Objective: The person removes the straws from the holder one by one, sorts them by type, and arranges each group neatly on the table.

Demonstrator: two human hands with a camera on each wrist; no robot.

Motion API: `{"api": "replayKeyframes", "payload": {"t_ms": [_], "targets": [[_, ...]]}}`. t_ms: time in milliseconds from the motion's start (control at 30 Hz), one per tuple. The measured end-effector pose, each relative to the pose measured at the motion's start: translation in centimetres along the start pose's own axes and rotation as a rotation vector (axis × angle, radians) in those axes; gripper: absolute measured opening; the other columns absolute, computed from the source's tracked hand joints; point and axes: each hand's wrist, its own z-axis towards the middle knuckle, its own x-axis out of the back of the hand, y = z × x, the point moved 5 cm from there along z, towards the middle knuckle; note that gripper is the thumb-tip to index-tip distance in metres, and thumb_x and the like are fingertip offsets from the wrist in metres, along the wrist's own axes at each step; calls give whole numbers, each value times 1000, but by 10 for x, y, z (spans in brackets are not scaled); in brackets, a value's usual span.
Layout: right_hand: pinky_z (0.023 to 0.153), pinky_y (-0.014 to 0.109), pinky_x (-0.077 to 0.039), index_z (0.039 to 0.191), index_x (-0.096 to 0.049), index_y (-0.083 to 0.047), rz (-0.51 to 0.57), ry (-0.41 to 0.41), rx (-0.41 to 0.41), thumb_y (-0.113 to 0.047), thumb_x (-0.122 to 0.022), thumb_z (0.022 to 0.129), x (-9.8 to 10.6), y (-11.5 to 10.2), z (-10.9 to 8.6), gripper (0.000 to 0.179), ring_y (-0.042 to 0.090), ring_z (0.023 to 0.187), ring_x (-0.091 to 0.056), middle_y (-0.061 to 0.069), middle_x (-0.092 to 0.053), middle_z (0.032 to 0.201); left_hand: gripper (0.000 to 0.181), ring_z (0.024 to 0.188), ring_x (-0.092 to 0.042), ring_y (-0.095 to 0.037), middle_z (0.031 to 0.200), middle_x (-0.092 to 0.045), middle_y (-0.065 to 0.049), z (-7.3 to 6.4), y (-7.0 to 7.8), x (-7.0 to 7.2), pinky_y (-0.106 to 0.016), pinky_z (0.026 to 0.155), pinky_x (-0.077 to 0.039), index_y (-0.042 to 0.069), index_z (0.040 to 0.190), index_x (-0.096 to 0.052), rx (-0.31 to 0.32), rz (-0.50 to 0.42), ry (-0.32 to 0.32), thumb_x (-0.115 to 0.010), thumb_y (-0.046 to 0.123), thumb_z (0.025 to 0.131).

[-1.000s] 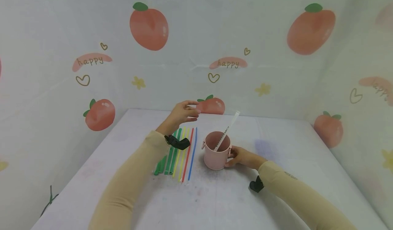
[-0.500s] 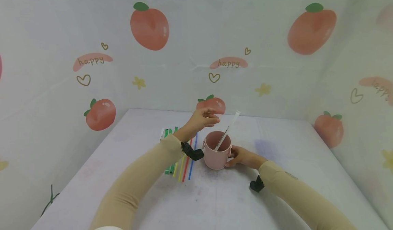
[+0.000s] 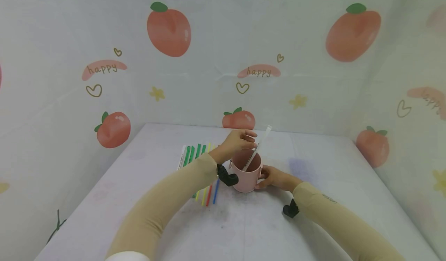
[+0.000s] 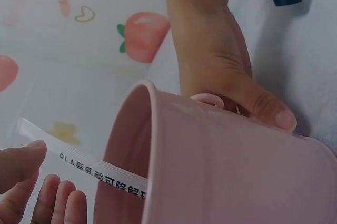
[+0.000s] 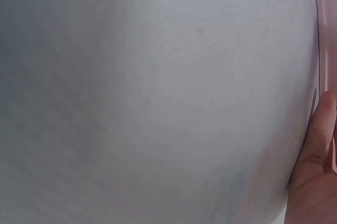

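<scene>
A small pink bucket (image 3: 245,180) stands upright on the table, with a paper-wrapped straw (image 3: 262,141) leaning out of it to the right. My left hand (image 3: 237,143) is over the bucket's far left rim, fingers reaching toward the straw. In the left wrist view the thumb and fingers lie apart on either side of the straw's upper end; whether any fingertip touches it I cannot tell. My right hand (image 3: 277,177) holds the bucket by its right side at the small ear, thumb along the wall (image 4: 210,150). The right wrist view catches only the thumb and a strip of pink wall.
Left of the bucket lies a row of straws: green-wrapped ones (image 3: 189,154), yellow ones, a red one (image 3: 209,196) and a blue one (image 3: 216,192). My left forearm covers part of them. A white cloth backdrop (image 3: 209,98) with printed peaches rises behind the table.
My left hand has moved right and lower, from above the row of straws to the straw in the bucket. The right hand and the bucket have stayed in place.
</scene>
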Motion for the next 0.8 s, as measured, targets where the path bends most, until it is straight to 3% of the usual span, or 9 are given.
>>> {"api": "replayKeyframes", "payload": {"t_ms": [433,800], "targets": [[109,43,-35,139,-43,2,-26,3,11,-9,-76,83,-3,-3,-2,66,22,118,-54,15,-60,128,36,103,-66,-23,114,-68,-15,10,-7,-2,-27,85,-56,2,120,-66,-24,150,-4,-73,6,84],[110,46,-33,138,-44,2,-35,10,0,-10,-77,82,-2,-2,-2,65,24,119,-51,14,-58,129,34,103,-67,-23,111,-70,-18,10,-4,-5,-24,85,-55,0,116,-68,-36,219,-56,-74,3,82]]}}
